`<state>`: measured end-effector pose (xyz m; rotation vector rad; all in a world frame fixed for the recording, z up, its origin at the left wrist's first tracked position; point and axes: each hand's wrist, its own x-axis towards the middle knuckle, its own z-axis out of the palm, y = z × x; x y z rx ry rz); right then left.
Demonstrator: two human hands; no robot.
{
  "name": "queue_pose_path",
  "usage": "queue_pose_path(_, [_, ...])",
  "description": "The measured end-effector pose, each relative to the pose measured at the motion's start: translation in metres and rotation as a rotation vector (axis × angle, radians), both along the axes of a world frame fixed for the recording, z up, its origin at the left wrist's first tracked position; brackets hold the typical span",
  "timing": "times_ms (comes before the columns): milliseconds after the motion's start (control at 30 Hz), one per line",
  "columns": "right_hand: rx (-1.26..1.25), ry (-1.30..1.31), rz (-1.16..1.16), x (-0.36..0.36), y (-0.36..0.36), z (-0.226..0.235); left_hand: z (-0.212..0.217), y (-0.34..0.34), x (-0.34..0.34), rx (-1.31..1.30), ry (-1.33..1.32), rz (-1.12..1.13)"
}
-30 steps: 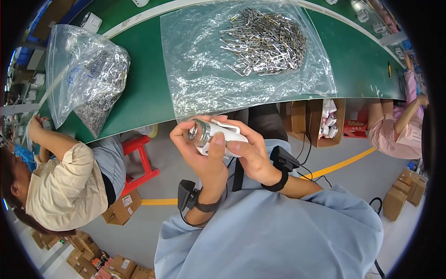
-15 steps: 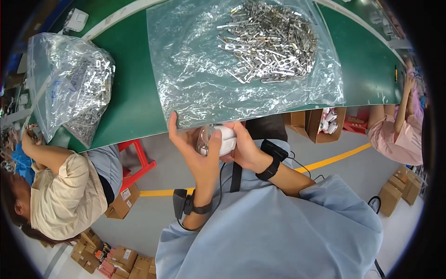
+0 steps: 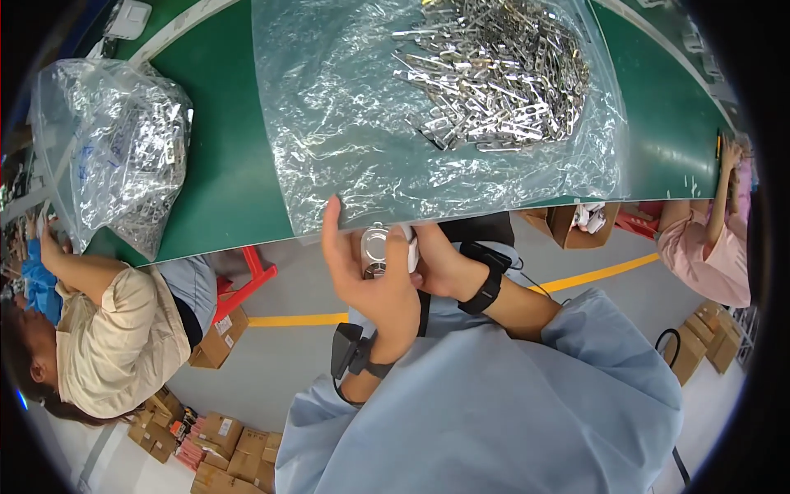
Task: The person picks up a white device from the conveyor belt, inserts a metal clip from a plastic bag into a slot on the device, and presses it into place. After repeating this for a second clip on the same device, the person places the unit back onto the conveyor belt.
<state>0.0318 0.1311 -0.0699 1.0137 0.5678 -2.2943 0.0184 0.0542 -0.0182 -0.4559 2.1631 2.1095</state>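
left hand [image 3: 374, 288] and right hand [image 3: 444, 267] were both closed around a white device [image 3: 413, 249] with a clear, rounded end, held between them just before the near edge of the green table [image 3: 222, 165]. the left thumb lay across the device, while the left index finger stretched up, apart from the grip, at the lower edge of a clear plastic sheet [image 3: 346, 156]; whether its tip touched the plastic could not be told. the right hand wrapped the other side of the device, its fingers mostly hidden. each wrist wore a black strap with a small black box.

the sheet lay spread on the table, and a heap of silvery metal clips [image 3: 510, 78] sat toward its upper right. to the left stood a clear bag [image 3: 123, 165] bulging with small metal parts. beyond it, a co-worker in a cream shirt [image 3: 123, 354] sat near a red stool [image 3: 257, 272]. at far right, a co-worker in pink [image 3: 708, 239] had a hand on the table. an open carton [image 3: 568, 232] holding white pieces showed under the table, and a yellow line [image 3: 296, 320] crossed the grey floor.
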Motion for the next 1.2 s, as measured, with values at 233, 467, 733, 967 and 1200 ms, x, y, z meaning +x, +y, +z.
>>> queue_pose_path(233, [0.058,-0.049,-0.045,-0.004,0.000,0.011,-0.013,0.000,0.003,-0.046,0.101,0.013])
queue_pose_path(467, [-0.221,0.535,0.009,0.045,0.013,-0.008,-0.013,-0.062,-0.002,0.201,0.063,-0.308])
queue_pose_path(733, [0.550,0.856,0.079,0.065,-0.014,0.093,0.014,-0.087,0.018,0.324,0.347,-0.521])
queue_pose_path(967, [0.840,0.982,0.134,0.066,-0.013,0.113,0.025,-0.084,0.007,0.566,0.350,-0.628])
queue_pose_path(1200, [0.992,1.092,0.407,0.009,0.045,0.140,0.045,-0.044,-0.031,0.198,0.524,-0.700])
